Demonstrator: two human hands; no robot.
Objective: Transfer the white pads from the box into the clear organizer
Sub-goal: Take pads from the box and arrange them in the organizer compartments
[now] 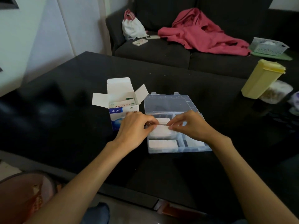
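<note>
Your left hand (pixel 135 125) and right hand (pixel 187 124) are pinching a white pad stack (pixel 161 132) by its ends, keeping it level over the clear organizer (pixel 191 146), likely to seat it. The open box (pixel 123 109) is sitting at nine o'clock.

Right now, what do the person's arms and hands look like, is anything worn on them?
Both arms are bare from the bottom edge of the picture to the fingers. The left hand and the right hand show no gloves, rings, watch or bracelet. No sleeve shows on either forearm.
</note>
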